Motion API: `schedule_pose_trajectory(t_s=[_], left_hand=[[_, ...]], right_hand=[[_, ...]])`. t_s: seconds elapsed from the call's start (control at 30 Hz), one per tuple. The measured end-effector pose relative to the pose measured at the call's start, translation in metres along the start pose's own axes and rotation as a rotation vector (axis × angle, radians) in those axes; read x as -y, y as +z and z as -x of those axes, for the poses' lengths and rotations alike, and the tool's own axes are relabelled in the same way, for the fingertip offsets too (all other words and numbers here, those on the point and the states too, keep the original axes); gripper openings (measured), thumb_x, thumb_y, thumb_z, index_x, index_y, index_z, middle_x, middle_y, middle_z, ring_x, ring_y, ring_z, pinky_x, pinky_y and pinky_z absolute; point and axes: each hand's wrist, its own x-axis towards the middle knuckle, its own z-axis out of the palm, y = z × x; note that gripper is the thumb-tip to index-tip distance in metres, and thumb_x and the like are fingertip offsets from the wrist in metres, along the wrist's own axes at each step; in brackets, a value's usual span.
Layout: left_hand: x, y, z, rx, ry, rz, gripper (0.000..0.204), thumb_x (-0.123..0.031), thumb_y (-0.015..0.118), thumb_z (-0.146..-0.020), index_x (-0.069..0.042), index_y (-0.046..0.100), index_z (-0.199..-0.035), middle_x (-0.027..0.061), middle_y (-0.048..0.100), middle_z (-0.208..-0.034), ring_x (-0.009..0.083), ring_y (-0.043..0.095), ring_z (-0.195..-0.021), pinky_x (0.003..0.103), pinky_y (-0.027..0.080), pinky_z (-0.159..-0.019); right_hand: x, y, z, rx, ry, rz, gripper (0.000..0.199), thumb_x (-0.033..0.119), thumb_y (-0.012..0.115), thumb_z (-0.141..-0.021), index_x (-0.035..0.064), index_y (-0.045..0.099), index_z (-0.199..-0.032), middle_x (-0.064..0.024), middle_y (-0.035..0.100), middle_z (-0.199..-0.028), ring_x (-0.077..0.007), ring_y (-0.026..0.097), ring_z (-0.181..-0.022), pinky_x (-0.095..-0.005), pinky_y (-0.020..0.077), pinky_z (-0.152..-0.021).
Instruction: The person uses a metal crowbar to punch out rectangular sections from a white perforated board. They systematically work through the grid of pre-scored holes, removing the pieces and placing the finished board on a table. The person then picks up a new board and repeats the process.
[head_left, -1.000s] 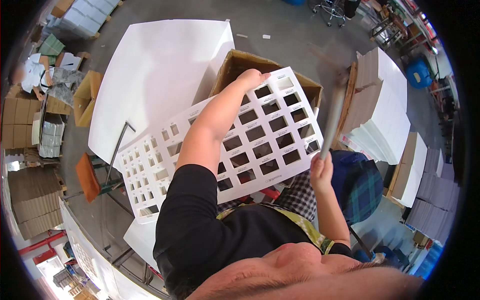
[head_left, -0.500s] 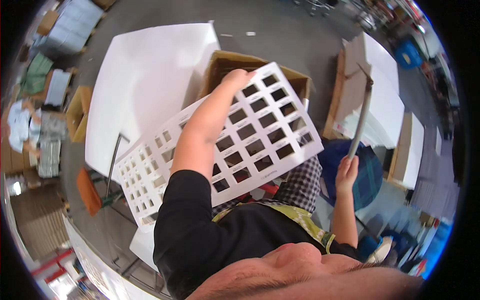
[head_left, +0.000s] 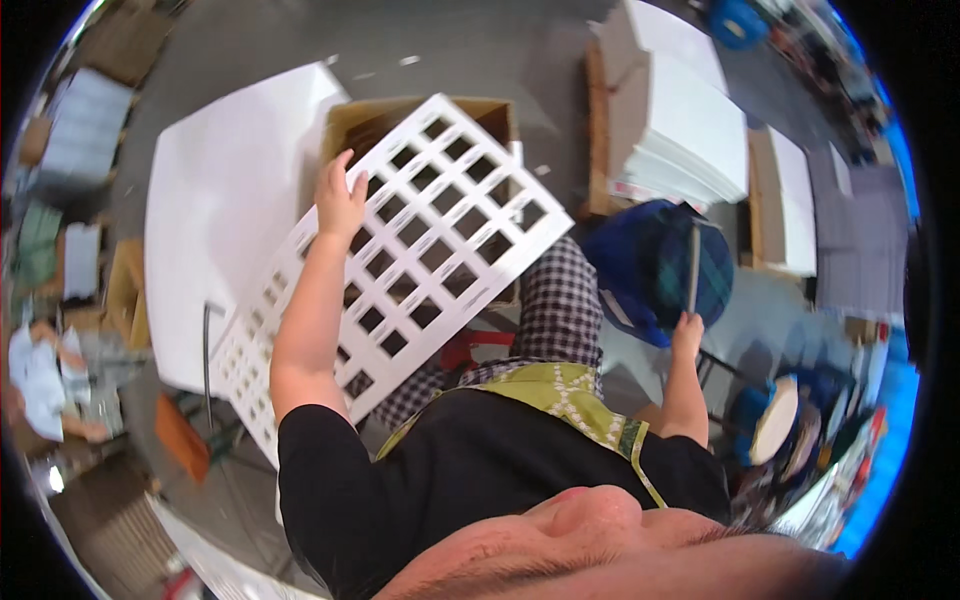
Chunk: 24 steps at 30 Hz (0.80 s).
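Observation:
A large white card sheet (head_left: 436,250) with rows of rectangular cut-out windows lies tilted across my lap and over a brown cardboard box (head_left: 345,118). My left hand (head_left: 342,200) is at the sheet's upper left edge, fingers and thumb spread apart and touching or just over it. Off to the right, my right hand (head_left: 687,332) is closed round the lower end of a thin, pale stick (head_left: 695,265). The stick points away from me, above a seat with a dark blue and green plaid cover (head_left: 655,255).
A big white sheet-topped surface (head_left: 215,190) stands at the left, by a bent metal bar (head_left: 207,350) and an orange panel (head_left: 180,437). White stacks (head_left: 690,125) rise at the far right. Another person (head_left: 45,375) works at the far left.
The sheet has turned steeper and sits further left in view. My left hand has loosened from its edge grip and spread its fingers. My right hand has lowered the stick toward the plaid seat.

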Motion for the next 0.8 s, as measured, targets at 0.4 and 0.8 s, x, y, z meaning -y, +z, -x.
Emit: schedule_pose_trajectory(t_s=[0.4, 0.8], left_hand=[[0.042, -0.250, 0.435, -0.369, -1.142, -0.420, 0.049, -0.028, 0.059, -0.089, -0.002, 0.047, -0.128, 0.0210, 0.052, -0.125, 0.0342, 0.050, -0.116, 0.044, 0.040, -0.099], [0.056, -0.321, 0.453, -0.259, -1.547, -0.801, 0.046, -0.042, 0.057, -0.088, -0.018, 0.052, -0.127, 0.0109, 0.051, -0.128, 0.0308, 0.045, -0.122, 0.047, 0.037, -0.098]], right_hand=[[0.031, -0.017, 0.005, -0.187, -0.045, 0.362, 0.059, 0.052, 0.063, -0.082, 0.0092, 0.052, -0.122, -0.0117, 0.057, -0.117, -0.0332, 0.056, -0.105, -0.0477, 0.0475, -0.087], [0.410, 0.081, -0.124, 0.867, -0.482, -0.753, 0.062, 0.055, 0.052, -0.092, 0.0009, 0.049, -0.123, -0.0109, 0.056, -0.111, -0.0196, 0.056, -0.097, -0.0332, 0.0454, -0.083]])
